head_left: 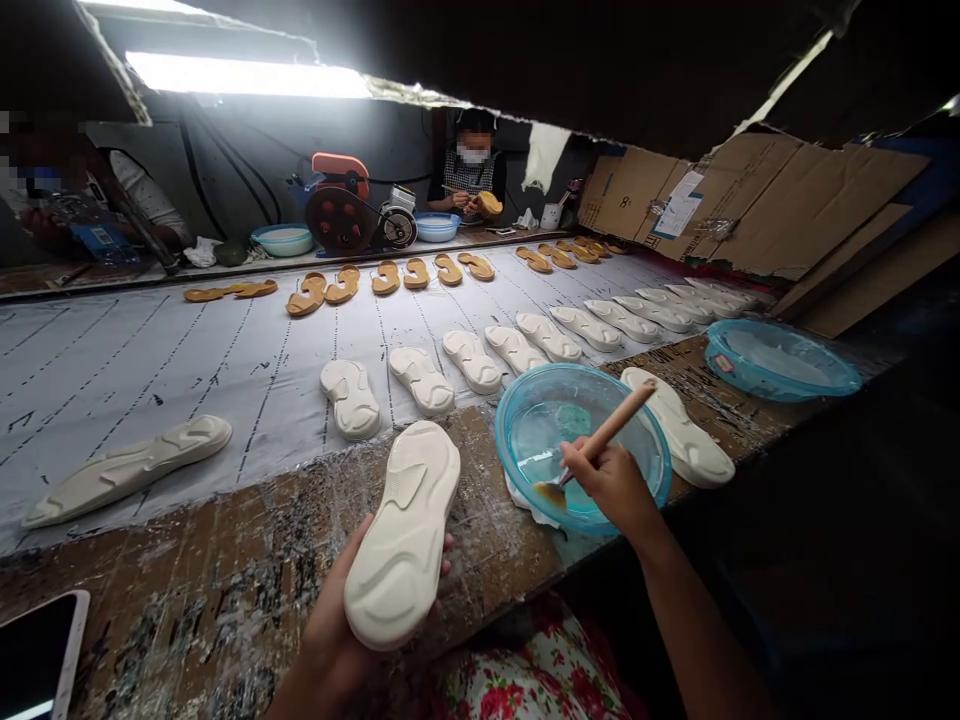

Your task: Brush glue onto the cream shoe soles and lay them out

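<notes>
My left hand is wrapped round a cream shoe sole, held tilted above the work surface with its moulded face towards me. In my right hand is a brush with a wooden handle. Its bristles are over the near left part of a blue plastic basin, which holds a clear liquid. Another cream sole lies just right of the basin, partly hidden behind it. A row of cream soles rests along the near edge of the white sheeted belt.
Tan sandal-shaped pieces lie along the far side of the belt. A second blue basin stands at right, a phone at lower left. Cardboard walls the right. Across sit two people, one holding a tan piece.
</notes>
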Available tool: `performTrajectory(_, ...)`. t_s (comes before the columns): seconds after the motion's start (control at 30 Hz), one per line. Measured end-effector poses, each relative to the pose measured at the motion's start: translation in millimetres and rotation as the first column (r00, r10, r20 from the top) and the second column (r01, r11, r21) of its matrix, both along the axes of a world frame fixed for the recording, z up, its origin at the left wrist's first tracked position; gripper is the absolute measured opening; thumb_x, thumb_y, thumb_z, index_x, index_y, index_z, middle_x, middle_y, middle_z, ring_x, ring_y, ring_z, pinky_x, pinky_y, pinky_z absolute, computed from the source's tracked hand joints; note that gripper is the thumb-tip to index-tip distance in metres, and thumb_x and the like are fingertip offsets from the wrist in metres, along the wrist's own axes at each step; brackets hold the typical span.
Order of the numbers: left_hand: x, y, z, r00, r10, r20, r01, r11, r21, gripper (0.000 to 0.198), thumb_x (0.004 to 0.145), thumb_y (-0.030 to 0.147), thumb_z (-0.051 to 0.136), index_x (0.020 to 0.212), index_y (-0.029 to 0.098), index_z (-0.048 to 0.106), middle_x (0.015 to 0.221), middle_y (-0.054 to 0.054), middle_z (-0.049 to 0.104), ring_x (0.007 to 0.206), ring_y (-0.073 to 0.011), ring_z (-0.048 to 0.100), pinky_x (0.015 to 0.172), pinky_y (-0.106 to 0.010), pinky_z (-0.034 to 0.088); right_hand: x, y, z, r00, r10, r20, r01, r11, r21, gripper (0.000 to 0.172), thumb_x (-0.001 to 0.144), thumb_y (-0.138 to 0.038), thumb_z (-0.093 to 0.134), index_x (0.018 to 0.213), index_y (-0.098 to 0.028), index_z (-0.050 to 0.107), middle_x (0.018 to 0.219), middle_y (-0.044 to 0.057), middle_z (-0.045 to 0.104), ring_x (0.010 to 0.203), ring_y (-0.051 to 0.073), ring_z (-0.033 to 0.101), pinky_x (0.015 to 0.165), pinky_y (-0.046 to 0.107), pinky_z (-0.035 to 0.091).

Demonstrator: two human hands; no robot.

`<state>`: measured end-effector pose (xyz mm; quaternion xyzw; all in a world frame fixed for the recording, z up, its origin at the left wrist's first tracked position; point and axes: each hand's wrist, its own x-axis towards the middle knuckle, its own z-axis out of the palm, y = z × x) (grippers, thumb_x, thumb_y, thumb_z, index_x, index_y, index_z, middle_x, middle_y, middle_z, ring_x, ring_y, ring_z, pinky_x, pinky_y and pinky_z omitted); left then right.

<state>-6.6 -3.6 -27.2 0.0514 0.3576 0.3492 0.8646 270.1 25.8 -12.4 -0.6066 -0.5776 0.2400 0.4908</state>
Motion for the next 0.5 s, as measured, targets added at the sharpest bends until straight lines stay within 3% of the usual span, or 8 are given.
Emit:
performTrajectory(0.13, 9, -7, 18.7, 0.994, 0.073, -0.082, -0.070, 0.997, 0.036, 0.042, 0.083, 0.039, 0.043, 0.100, 0.007, 0.064, 0.082, -0.014, 0.070, 0.075, -0.0247, 0.065, 0.070, -0.035, 0.050, -48, -23, 1.0, 0.979, 0.175, -0.105, -0.168, 0.983, 0.072, 0.020, 0.083, -0.026, 0.047, 0.070, -0.015, 0.057, 0.042, -0.005, 0.046, 0.037, 0.008, 0.044, 0.037, 0.017, 0.036)
performTrajectory(0.2, 13, -10, 27.3, 0.988, 0.088, -0.125, -0.083, 0.995, 0.049, 0.039, 0.083, 0.037, 0.044, 0.093, 0.007, 0.068, 0.073, -0.011, 0.071, 0.069, -0.0215, 0.064, 0.072, -0.032, 0.048, -75, -37, 4.2, 0.934, 0.336, -0.125, -0.316, 0.936, 0.155, 0.013, 0.080, -0.023, 0.049, 0.080, -0.016, 0.060, 0.056, -0.001, 0.057, 0.049, 0.010, 0.052, 0.045, 0.019, 0.042)
performTrajectory(0.3, 14, -13, 36.1, 0.985, 0.084, -0.148, -0.077, 0.996, 0.053, 0.037, 0.082, 0.035, 0.047, 0.087, 0.007, 0.070, 0.061, -0.006, 0.069, 0.054, -0.0157, 0.060, 0.070, -0.027, 0.046, -102, -50, 9.8, 0.855, 0.505, -0.122, -0.451, 0.838, 0.307, 0.012, 0.073, -0.019, 0.051, 0.079, -0.019, 0.062, 0.062, 0.001, 0.057, 0.055, 0.011, 0.053, 0.051, 0.021, 0.043)
performTrajectory(0.4, 11, -18, 39.6, 0.990, 0.070, -0.120, -0.063, 0.996, 0.064, 0.038, 0.081, 0.036, 0.048, 0.087, 0.006, 0.070, 0.060, -0.005, 0.068, 0.048, -0.0129, 0.054, 0.072, -0.027, 0.044, -110, -49, 14.9, 0.816, 0.567, -0.112, -0.490, 0.781, 0.387, 0.017, 0.069, -0.013, 0.051, 0.078, -0.020, 0.062, 0.060, 0.000, 0.054, 0.052, 0.009, 0.050, 0.048, 0.019, 0.041)
performTrajectory(0.5, 6, -22, 38.8, 0.991, 0.050, -0.122, -0.040, 0.996, 0.085, 0.037, 0.080, 0.037, 0.049, 0.087, 0.006, 0.069, 0.063, -0.005, 0.067, 0.051, -0.0127, 0.053, 0.073, -0.027, 0.043, -108, -44, 19.7, 0.827, 0.557, -0.079, -0.483, 0.775, 0.408, 0.020, 0.068, -0.008, 0.050, 0.080, -0.019, 0.062, 0.060, 0.000, 0.053, 0.053, 0.010, 0.049, 0.048, 0.020, 0.040)
